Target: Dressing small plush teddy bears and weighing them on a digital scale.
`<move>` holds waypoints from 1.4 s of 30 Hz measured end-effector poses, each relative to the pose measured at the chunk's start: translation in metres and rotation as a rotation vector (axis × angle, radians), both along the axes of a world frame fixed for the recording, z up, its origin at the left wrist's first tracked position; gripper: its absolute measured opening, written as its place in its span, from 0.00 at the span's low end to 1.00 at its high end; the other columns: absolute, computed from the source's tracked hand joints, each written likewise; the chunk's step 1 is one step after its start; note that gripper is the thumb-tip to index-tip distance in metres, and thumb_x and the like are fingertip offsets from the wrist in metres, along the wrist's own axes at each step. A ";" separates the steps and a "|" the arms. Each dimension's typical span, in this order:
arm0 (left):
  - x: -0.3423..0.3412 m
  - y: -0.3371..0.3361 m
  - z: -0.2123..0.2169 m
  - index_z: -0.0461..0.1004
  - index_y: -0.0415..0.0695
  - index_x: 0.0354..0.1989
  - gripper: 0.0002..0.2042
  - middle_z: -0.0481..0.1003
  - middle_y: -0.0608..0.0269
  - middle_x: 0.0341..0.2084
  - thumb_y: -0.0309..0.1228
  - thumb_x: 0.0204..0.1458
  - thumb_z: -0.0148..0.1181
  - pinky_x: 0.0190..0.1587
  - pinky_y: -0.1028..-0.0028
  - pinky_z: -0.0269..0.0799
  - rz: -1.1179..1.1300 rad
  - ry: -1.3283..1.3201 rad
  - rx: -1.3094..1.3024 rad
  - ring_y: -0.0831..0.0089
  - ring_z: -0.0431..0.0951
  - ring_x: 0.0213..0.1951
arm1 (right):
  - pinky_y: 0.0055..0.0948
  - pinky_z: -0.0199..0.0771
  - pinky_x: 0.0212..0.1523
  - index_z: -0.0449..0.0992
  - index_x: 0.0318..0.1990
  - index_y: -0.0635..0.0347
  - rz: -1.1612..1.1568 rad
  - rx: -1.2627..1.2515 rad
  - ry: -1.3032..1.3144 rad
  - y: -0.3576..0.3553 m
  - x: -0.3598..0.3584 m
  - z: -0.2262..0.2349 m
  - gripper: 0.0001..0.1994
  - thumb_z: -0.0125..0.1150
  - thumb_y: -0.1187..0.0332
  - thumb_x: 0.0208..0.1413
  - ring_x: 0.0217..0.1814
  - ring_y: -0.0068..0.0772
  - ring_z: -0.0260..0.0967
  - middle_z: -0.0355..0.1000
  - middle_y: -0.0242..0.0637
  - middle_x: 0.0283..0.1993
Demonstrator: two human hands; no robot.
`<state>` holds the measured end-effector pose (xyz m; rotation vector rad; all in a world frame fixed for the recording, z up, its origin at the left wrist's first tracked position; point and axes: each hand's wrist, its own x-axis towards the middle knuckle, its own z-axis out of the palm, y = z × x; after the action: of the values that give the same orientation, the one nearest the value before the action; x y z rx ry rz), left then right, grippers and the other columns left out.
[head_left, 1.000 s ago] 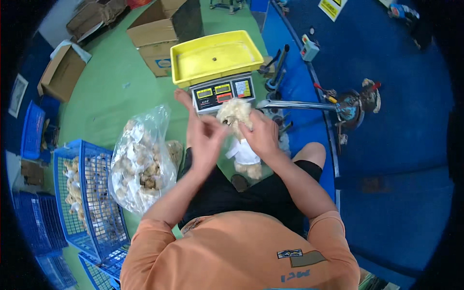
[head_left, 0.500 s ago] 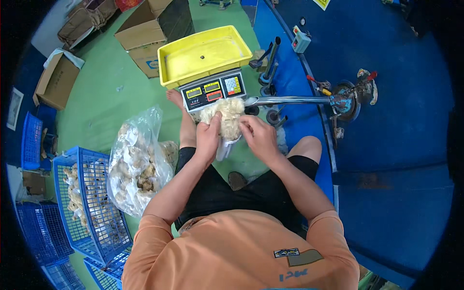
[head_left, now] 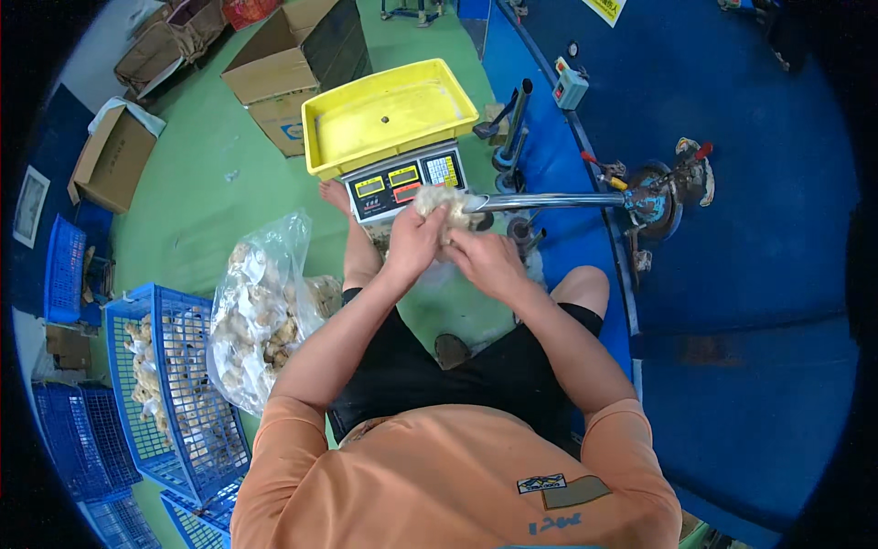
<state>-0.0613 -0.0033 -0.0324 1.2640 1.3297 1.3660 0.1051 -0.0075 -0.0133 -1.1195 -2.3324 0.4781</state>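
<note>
Plush toy [head_left: 443, 199] pinched firmly in left hand [head_left: 413, 245] and right hand [head_left: 492, 263] | steel tube [head_left: 558, 200] just right of grip | I judge: fitting toy to tube; next calls for steady alignment

The left hand [head_left: 416, 242] and right hand [head_left: 491, 262] cover much of a fluffy cream plush toy [head_left: 443, 199], so its face cannot be made out, nor whether the tip of the metal tube [head_left: 558, 200] touches its fur. A dark spot [head_left: 385, 119] in the yellow tray [head_left: 347, 128] is too small to identify. The top edge crops a yellow sign [head_left: 605, 7].
</note>
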 end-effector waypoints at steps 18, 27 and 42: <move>-0.001 -0.002 0.029 0.70 0.40 0.60 0.20 0.77 0.60 0.36 0.24 0.57 0.59 0.44 0.73 0.73 -0.329 0.070 0.093 0.73 0.75 0.35 | 0.40 0.71 0.34 0.72 0.38 0.56 -0.484 0.262 0.155 0.020 0.060 0.037 0.09 0.64 0.66 0.54 0.26 0.41 0.67 0.71 0.36 0.26; 0.032 0.016 0.019 0.72 0.38 0.49 0.13 0.75 0.61 0.32 0.24 0.56 0.61 0.36 0.79 0.71 -0.283 -0.206 0.004 0.77 0.73 0.31 | 0.41 0.63 0.61 0.71 0.39 0.55 0.031 0.503 -0.336 0.062 0.059 0.055 0.16 0.69 0.59 0.47 0.41 0.39 0.71 0.73 0.37 0.34; -0.009 0.005 0.039 0.74 0.38 0.46 0.11 0.76 0.65 0.28 0.30 0.58 0.60 0.30 0.83 0.69 -0.108 -0.403 -0.225 0.80 0.73 0.28 | 0.42 0.70 0.50 0.73 0.41 0.58 -0.005 0.318 -0.351 0.057 -0.007 0.047 0.16 0.66 0.57 0.52 0.40 0.45 0.73 0.75 0.42 0.33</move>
<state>-0.0706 0.0021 0.0069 0.8428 1.0818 1.2727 0.0977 0.0499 0.0335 -1.1223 -2.5811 -0.1036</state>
